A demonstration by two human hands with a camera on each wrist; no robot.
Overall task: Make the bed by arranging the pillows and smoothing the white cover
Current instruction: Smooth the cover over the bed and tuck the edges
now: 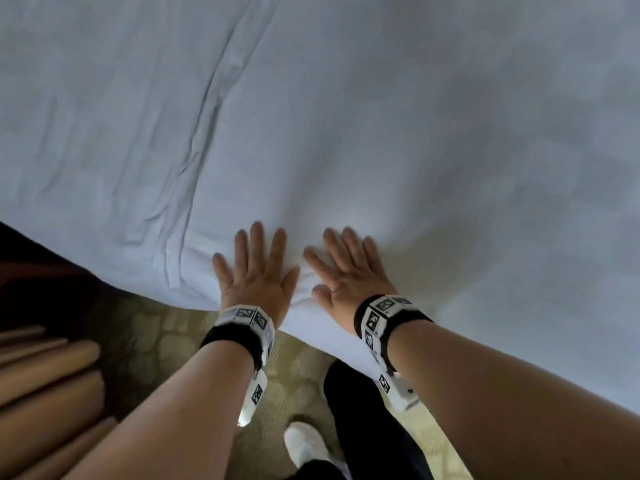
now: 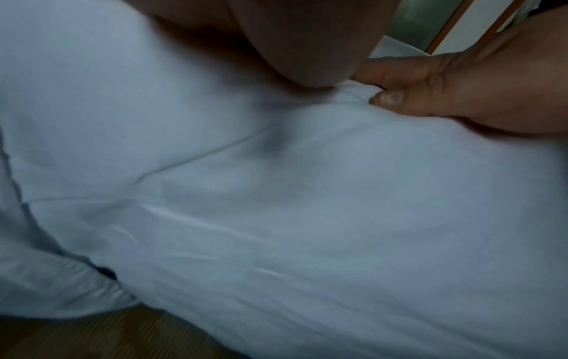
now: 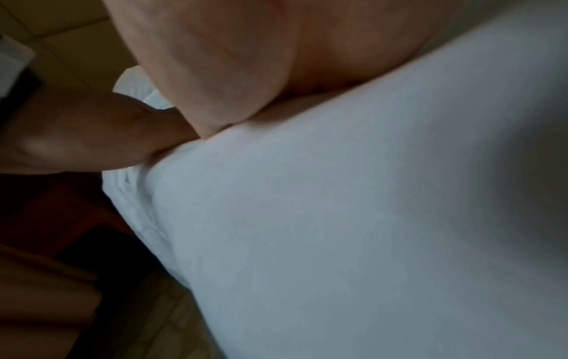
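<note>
Head view: white cover (image 1: pixel 346 116) fills the frame from 9 o'clock through 3 o'clock, lying over the bed, its near edge running from 9 o'clock down toward 4 o'clock. Left hand (image 1: pixel 254 271) and right hand (image 1: pixel 348 271) both lie palm-down on the cover at the near edge, just beside each other, thumbs close but apart. Fingers (image 1: pixel 258 240) of both hands straight and spread wide, pressing flat on the fabric; nothing gripped. A long crease (image 1: pixel 207 133) runs through the cover from 12 o'clock down to the near edge, at 10 o'clock of the left hand. Cover to the right of the hands looks flatter, with soft shadows. Each wrist carries a black band with white marker tags (image 1: pixel 375 318). Patterned carpet (image 1: pixel 166 341) shows below the bed edge at 6 o'clock, with a white shoe (image 1: pixel 304 445) and a dark trouser leg (image 1: pixel 360 410). Wrist views: blurred, showing palm on white fabric; the right thumb (image 2: pixel 399 99) presses into the cover.
</note>
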